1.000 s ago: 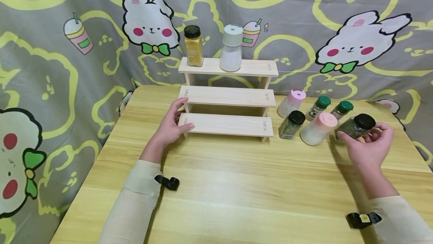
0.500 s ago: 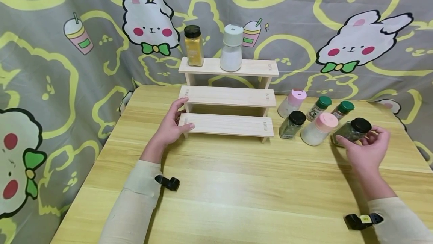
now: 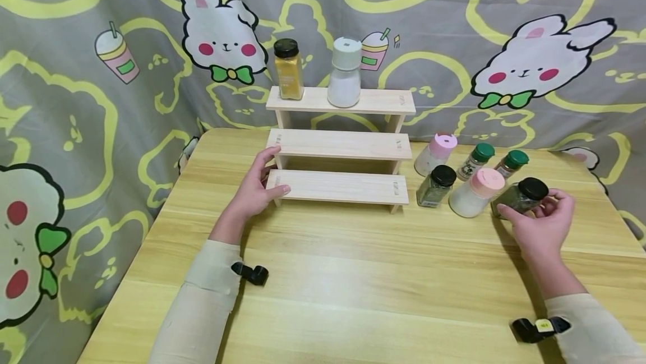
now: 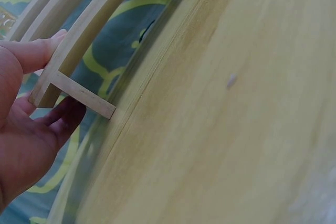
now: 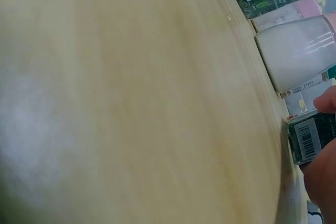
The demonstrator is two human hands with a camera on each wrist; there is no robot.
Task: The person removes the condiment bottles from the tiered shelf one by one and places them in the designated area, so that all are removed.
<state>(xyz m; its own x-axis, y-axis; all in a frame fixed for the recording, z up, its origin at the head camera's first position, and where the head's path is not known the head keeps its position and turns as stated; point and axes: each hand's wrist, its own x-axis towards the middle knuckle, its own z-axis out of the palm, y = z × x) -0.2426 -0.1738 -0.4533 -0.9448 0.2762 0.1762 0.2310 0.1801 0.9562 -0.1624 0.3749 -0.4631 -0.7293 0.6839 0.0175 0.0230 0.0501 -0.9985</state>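
Note:
My left hand (image 3: 254, 184) grips the left end of a three-tier wooden shelf rack (image 3: 338, 185). In the left wrist view the thumb lies on the lowest board and the fingers (image 4: 65, 116) reach beneath it. My right hand (image 3: 545, 226) holds a glass herb jar with a black lid (image 3: 520, 196) between thumb and fingers, slightly tilted at the table. In the right wrist view that jar's barcode label (image 5: 308, 139) shows. Just left of it stands a white-filled shaker with a pink lid (image 3: 474, 193).
A yellow spice jar (image 3: 289, 72) and a white-lidded shaker (image 3: 345, 75) stand on the top tier. Right of the rack are another black-lidded herb jar (image 3: 435, 187), a purple-pink-lidded shaker (image 3: 435, 153) and two green-lidded bottles (image 3: 476, 161). A patterned curtain (image 3: 434, 27) hangs behind the table (image 3: 353, 274).
My right hand has shifted a little to the left with the herb jar, bringing it closer to the pink-lidded shaker. My left hand stays on the rack.

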